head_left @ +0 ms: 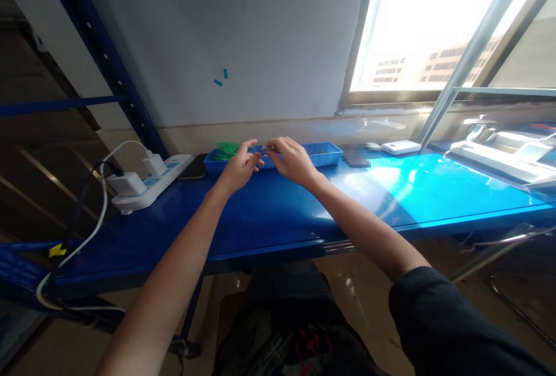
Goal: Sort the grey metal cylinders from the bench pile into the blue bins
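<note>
Over a long blue tray [328,156] near the wall, my two hands meet close together. My right hand [295,160] is closed, thumb and fingertips pinching a small light-coloured piece [268,148] whose kind is too small to tell. Just to its left, my left hand [240,166] is turned toward that piece with fingers loosely curved and thumb apart from the forefinger; nothing shows in it. Green plastic material [227,149] lies in the tray's left end. Small bits in its right part are too fine to make out. My hands hide the tray's middle.
A white power strip [152,186] with plugged-in chargers and cables lies on the blue table [260,214] at left, beside a dark phone-like slab [194,167]. A white box [400,147] and a blurred patch are right of the tray. A slanting metal pole [443,110] crosses the window side.
</note>
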A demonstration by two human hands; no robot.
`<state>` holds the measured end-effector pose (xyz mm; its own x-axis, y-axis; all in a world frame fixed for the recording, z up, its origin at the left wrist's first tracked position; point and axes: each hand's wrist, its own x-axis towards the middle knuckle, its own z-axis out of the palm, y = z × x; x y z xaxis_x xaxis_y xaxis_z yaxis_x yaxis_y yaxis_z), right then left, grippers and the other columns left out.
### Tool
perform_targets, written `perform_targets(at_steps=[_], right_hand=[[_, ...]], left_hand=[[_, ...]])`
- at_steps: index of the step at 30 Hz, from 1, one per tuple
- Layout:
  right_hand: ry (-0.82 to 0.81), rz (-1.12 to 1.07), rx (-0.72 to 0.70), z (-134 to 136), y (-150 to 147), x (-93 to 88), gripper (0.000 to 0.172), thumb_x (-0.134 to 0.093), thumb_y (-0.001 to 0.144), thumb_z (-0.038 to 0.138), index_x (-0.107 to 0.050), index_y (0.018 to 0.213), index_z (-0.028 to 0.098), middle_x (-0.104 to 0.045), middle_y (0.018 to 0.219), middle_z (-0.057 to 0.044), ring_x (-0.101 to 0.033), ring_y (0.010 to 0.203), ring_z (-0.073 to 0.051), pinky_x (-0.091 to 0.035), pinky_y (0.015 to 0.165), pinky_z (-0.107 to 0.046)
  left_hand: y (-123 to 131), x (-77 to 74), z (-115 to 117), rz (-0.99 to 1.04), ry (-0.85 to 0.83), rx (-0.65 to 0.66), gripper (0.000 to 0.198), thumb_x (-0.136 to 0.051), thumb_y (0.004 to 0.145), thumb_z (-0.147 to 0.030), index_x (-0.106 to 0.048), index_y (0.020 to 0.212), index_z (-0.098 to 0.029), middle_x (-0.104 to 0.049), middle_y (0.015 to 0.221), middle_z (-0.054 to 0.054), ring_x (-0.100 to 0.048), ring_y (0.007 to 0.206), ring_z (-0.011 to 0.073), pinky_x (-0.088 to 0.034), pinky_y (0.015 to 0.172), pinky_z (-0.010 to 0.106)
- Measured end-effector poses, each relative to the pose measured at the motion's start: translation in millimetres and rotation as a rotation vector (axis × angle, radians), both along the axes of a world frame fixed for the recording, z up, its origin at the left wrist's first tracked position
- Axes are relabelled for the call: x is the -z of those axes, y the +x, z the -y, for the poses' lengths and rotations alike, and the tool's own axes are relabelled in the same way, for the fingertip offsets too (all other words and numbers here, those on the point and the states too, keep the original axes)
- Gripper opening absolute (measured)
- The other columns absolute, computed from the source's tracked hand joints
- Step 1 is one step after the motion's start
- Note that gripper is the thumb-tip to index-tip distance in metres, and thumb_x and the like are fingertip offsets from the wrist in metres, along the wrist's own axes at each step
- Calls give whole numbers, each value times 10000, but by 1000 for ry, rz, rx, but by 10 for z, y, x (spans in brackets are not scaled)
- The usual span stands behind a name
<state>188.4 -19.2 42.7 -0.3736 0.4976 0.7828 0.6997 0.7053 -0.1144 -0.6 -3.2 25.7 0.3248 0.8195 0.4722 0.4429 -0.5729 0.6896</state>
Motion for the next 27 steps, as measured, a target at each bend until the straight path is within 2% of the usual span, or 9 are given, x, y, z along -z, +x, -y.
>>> perform_targets(at_steps=[3,5,6,10,12,16,20,24,27], right_hand=[[135,-284,218,-17,102,-171,390,-234,1012,348,-508,1231,179,-638,1046,-115,-595,966,-197,-449,868,-333],[125,-317,361,-105,155,-219,414,-205,1014,355,-469,1286,189,-638,1057,-119,-603,1001,-214,-457,859,-352],[66,-262,418,-164,175,-216,401,-241,1009,370,-474,1284,197,-645,1059,-120,-607,1014,-229,-459,857,-360],[-359,69,585,-362,267,-106,409,-458,927,446,-548,1234,192,-685,1047,-155,-640,992,-307,-471,832,-406],[-436,68,662,-389,337,-53,461,-451,918,463,-537,1266,174,-682,1082,-182,-644,1002,-331,-475,826,-425],[-541,47,727,-369,474,45,549,-420,910,516,-552,1264,118,-648,1168,-227,-628,1064,-349,-476,844,-432],[-714,138,706,-413,540,198,589,-414,887,584,-671,1114,105,-665,1135,-236,-633,1056,-375,-481,832,-443],[-623,85,776,-499,715,298,751,-212,924,641,-742,973,111,-696,1037,-237,-643,1029,-388,-473,835,-464],[-583,62,859,-532,1009,330,795,-169,927,652,-751,975,113,-695,1039,-241,-641,1036,-382,-464,855,-466]], left_hand=[[-3,29,-17,-96,16,-59,622,-371,915,-606,-454,1345,-165,-667,1016,99,-633,822,188,-486,762,299],[14,83,-44,-224,36,-66,524,-413,910,-564,-563,1234,-180,-666,1041,100,-630,888,213,-479,812,322],[29,116,-57,-289,39,-55,481,-435,905,-537,-596,1187,-183,-665,1048,99,-626,915,222,-475,831,329],[109,243,-78,-474,-18,42,434,-463,887,-489,-629,1147,-183,-652,1054,97,-621,924,229,-480,829,333],[137,290,-71,-505,-31,75,442,-470,880,-494,-623,1163,-191,-633,1082,95,-621,925,225,-486,831,333],[161,335,-66,-470,-6,71,445,-477,879,-503,-610,1182,-206,-553,1212,100,-628,920,205,-497,866,338],[239,319,-169,-441,64,-55,467,-480,890,-476,-547,1279,-227,-447,1382,103,-625,1004,220,-491,910,342],[476,285,-378,-457,79,-154,597,-456,905,-461,-388,1429,-184,-381,1477,154,-457,1290,318,-391,1042,406],[703,304,-503,-495,18,-229,646,-453,900,-478,-374,1424,-107,-378,1469,224,-344,1364,375,-300,1094,469]])
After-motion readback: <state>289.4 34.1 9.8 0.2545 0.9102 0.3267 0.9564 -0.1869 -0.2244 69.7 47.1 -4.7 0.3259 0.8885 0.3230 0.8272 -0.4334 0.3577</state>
